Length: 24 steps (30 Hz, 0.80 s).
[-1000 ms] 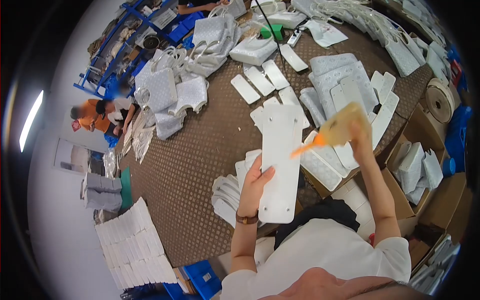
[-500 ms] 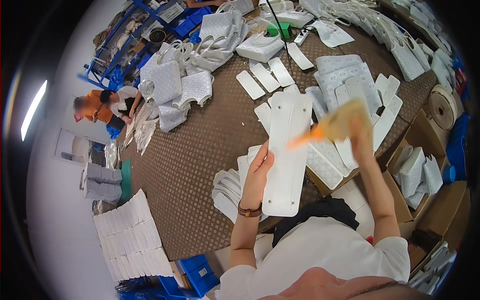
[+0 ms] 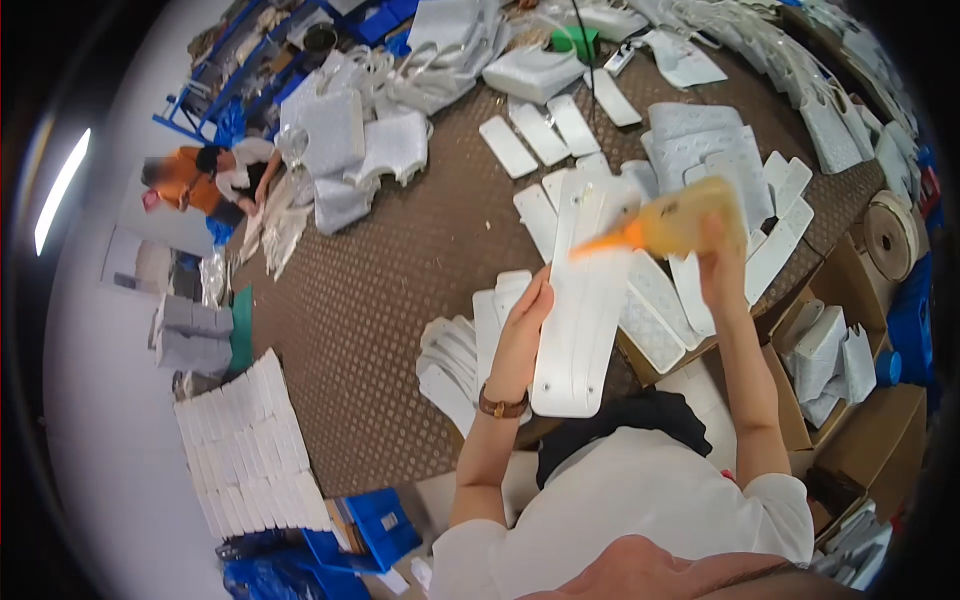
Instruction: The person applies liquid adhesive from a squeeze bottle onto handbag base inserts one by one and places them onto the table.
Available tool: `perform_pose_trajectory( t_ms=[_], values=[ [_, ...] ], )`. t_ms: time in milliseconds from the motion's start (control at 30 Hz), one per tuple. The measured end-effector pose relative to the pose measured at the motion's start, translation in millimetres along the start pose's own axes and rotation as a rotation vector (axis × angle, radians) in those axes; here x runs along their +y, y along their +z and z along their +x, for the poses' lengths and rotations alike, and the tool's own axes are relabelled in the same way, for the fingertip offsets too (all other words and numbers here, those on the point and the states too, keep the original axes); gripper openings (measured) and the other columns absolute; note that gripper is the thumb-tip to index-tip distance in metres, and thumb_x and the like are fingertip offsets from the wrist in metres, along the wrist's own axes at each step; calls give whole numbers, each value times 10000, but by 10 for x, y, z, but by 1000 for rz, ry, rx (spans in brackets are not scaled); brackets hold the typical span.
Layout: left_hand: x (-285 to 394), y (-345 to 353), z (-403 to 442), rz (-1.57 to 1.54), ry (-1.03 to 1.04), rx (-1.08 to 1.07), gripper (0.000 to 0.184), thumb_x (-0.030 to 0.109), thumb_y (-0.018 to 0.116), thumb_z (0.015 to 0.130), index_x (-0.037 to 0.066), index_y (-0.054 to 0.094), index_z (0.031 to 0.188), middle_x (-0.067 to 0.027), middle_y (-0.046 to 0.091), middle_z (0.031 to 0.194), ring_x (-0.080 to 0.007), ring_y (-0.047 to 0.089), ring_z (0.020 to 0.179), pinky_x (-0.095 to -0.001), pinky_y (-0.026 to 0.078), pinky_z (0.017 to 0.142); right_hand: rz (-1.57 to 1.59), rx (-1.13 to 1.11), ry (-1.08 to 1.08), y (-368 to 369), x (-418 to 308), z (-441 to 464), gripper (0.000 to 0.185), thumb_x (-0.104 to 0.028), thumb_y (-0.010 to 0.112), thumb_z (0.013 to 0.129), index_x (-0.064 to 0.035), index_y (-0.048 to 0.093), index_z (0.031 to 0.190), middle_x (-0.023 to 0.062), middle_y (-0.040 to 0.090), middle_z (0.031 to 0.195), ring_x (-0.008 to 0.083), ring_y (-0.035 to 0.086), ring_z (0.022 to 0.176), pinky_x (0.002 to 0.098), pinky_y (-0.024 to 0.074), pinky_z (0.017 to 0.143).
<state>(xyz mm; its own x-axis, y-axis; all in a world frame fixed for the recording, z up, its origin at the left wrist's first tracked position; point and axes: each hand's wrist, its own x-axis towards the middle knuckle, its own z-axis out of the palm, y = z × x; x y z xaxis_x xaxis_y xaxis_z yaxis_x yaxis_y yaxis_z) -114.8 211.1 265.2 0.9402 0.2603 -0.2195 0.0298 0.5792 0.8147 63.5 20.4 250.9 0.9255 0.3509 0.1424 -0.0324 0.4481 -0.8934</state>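
Observation:
A long white panel (image 3: 580,310) with metal studs near its corners is gripped along its left edge by my left hand (image 3: 527,325), which wears a brown-strapped watch. My right hand (image 3: 722,255) is wrapped round a yellowish squeeze bottle (image 3: 685,218), tilted so that its orange nozzle points left over the upper part of the panel. Whether the tip touches the surface is too blurred to tell. Behind the bottle lie patterned white pieces (image 3: 695,135) and more white panels (image 3: 785,235). Left of my left hand rests a fanned stack of white pieces (image 3: 447,365).
White bags (image 3: 335,140) are heaped across the brown patterned table (image 3: 350,330). An open cardboard box (image 3: 860,290) with white pieces stands at right. Two people (image 3: 245,170) are at the far left. A black cable (image 3: 585,50) hangs over the table's back.
The panel has tilted a little, its top leaning right, and my left hand has moved slightly up and right with it. The bottle's nozzle has shifted across the panel's upper part. The view has turned slightly.

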Motion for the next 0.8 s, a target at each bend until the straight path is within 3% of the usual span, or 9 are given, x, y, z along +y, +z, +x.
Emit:
perform_pose_trajectory(
  t_ms=[100,233,300,333,400,467,600,700,800],
  values=[
    [-42,-170,151,-115,30,43,424,212,399,1003,27,370,1383,-45,491,1319,-112,492,1158,-267,413,961,-302,-238,30,11,464,-445,666,-474,689,779,-11,464,1201,71,536,1105,172,542,997,334,476,812],
    [-201,-660,353,-180,41,163,406,198,395,1001,20,387,1367,-57,514,1296,-129,519,1133,-280,437,939,-117,-342,248,-93,521,-615,729,-516,705,746,-12,459,1212,88,513,1157,203,524,1076,371,452,893],
    [-361,-1051,460,-190,25,215,389,177,395,996,23,399,1354,-65,522,1286,-150,533,1124,-293,452,933,296,93,450,-232,507,-473,659,-491,667,795,-23,467,1213,108,542,1147,225,567,1031,323,503,806],
    [-464,-1289,562,-196,4,248,373,155,395,991,25,410,1340,-73,531,1275,-171,547,1115,-306,466,928,300,85,440,-366,542,-391,659,-491,667,795,-23,467,1213,108,542,1147,225,567,1031,323,503,806],
    [-849,-1913,734,-271,-80,360,334,150,395,989,23,450,1292,-76,573,1206,-188,585,1054,-323,496,894,402,230,434,-630,627,-237,547,-430,622,854,-38,479,1209,115,578,1120,223,613,940,246,535,646],
    [-973,-2199,839,-361,-115,432,297,144,393,986,29,481,1245,-82,597,1154,-200,600,1024,-340,508,881,324,388,404,-671,682,-239,460,-377,588,890,-52,492,1201,101,608,1074,183,630,871,171,496,504],
    [-693,-2456,1413,-304,-56,423,297,134,395,981,5,473,1236,-84,580,1161,-204,579,1042,-356,479,911,250,509,475,-819,938,-313,423,-415,606,868,-89,542,1130,49,637,992,97,610,644,174,468,450],
    [-256,-2672,2232,-249,55,418,256,121,392,974,17,498,1182,-89,601,1102,-203,590,1001,-351,491,869,323,511,493,-657,953,-259,377,-409,601,877,-96,551,1081,26,628,920,101,585,601,209,452,451],
    [-212,-3572,3392,-177,133,380,221,140,410,957,26,528,1106,-95,615,1037,-198,594,947,-331,494,813,269,577,524,-536,1041,-174,392,-441,609,863,-110,556,1066,15,626,870,94,555,535,205,436,442]
  ],
)
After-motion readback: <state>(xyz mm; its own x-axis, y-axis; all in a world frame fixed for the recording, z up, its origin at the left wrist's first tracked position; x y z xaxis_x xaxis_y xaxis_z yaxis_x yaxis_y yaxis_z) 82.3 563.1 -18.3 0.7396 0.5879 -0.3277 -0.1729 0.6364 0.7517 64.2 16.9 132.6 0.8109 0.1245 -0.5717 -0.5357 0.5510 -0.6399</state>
